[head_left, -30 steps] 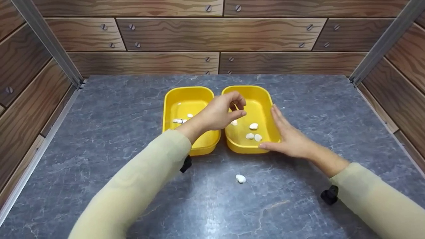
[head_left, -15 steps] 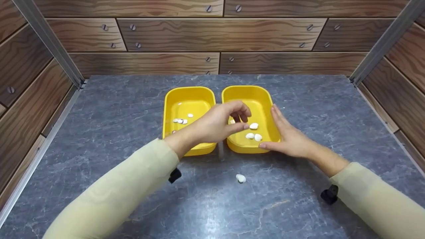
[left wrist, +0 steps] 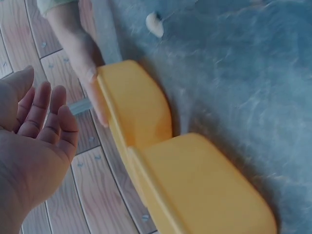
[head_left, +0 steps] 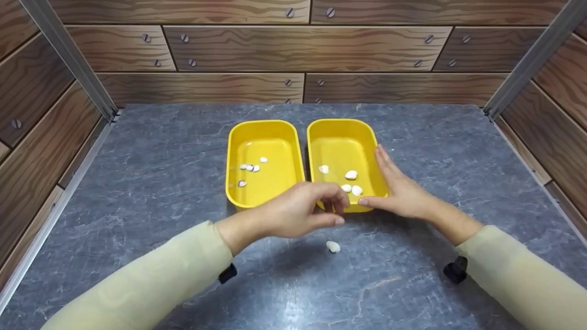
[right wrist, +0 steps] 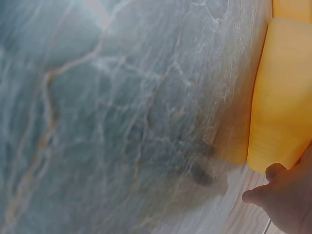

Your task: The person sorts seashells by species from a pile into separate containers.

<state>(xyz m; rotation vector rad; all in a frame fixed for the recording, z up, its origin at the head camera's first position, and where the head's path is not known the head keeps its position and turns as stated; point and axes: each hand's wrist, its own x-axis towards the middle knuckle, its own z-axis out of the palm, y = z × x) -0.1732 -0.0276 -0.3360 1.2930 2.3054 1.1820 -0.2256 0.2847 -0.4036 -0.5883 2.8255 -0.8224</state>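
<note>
My left hand (head_left: 307,208) hovers over the front edge of the right yellow tray (head_left: 346,133), its fingers loosely curled with nothing between them. Just below it, a white seashell (head_left: 333,247) lies on the table. Straight fingers of my right hand (head_left: 406,195) rest along that tray's right wall, with the thumb at its front rim. Several white shells (head_left: 351,174) lie in the right tray. To its left stands another yellow tray (head_left: 270,133), holding several smaller shells (head_left: 242,183), some with dark markings. In the left wrist view, the left palm (left wrist: 36,146) shows bare.
Both trays stand side by side with a narrow gap on the grey marbled tabletop (head_left: 160,151). Wood-patterned panels (head_left: 302,48) enclose the back and sides, with metal posts (head_left: 527,64) at the corners. Black wrist cameras (head_left: 455,269) sit under both sleeves.
My left hand has moved from over the right tray toward the front, coming nearer the loose shell on the table. My right hand has stayed at the tray's side.
</note>
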